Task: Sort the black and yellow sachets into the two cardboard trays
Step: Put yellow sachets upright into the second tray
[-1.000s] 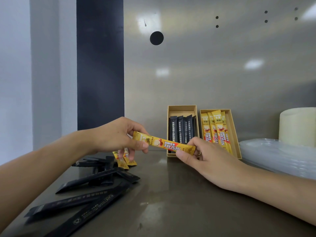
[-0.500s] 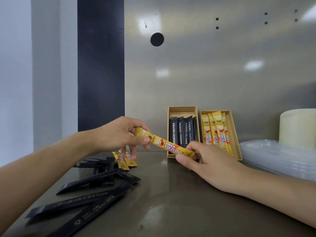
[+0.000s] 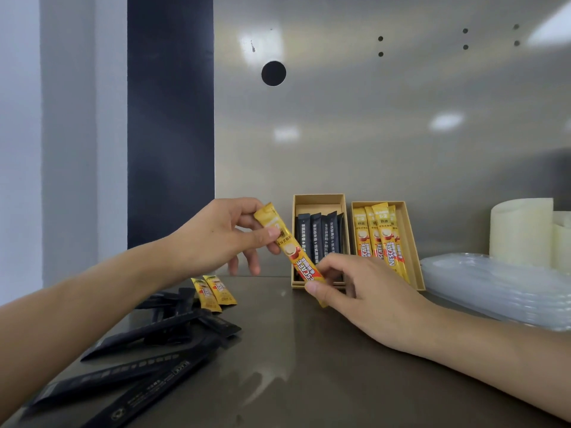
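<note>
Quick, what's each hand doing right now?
Left hand: pinches the top end of the yellow sachet.
Right hand: pinches its bottom end.

The left tray holds about five black sachets, the right tray four yellow sachets. One held yellow sachet is aloft. Two loose yellow sachets and at least five loose black sachets lie by the table's left edge.

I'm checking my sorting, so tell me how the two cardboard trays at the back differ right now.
The left tray holds black sachets; the right tray holds yellow sachets. The black sachets leave bare cardboard above them in the left tray; the yellow ones nearly reach the right tray's top edge. The held yellow sachet crosses in front of the left tray, not the right tray. Both are open tan cardboard trays, side by side.
</note>
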A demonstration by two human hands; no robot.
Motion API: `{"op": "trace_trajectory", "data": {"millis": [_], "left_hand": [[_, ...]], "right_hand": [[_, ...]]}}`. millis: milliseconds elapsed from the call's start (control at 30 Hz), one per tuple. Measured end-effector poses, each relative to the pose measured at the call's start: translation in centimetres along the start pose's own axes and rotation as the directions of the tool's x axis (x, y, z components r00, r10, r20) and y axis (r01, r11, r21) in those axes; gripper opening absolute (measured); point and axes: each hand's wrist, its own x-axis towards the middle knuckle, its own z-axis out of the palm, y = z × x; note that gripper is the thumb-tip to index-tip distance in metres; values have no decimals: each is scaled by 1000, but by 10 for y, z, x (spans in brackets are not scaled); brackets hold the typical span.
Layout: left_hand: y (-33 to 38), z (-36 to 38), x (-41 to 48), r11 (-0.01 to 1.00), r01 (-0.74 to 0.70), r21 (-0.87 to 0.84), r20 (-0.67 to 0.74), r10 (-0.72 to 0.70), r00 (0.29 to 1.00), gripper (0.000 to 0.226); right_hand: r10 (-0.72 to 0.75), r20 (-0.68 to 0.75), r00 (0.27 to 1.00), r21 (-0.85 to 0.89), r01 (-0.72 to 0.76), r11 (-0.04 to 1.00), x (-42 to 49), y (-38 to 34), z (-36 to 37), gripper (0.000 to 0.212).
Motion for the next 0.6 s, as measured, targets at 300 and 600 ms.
{"op": "trace_trajectory", "data": {"millis": [300, 600], "left_hand": [[-5, -3, -2, 992, 71, 104, -75, -63, 995, 22], [-12, -3, 0, 987, 93, 129, -24, -91, 996, 12]], "right_hand": [[263, -187, 946, 251, -213, 944, 17, 23, -26, 14], [478, -237, 846, -1, -493, 870, 16, 65, -47, 20]]}}
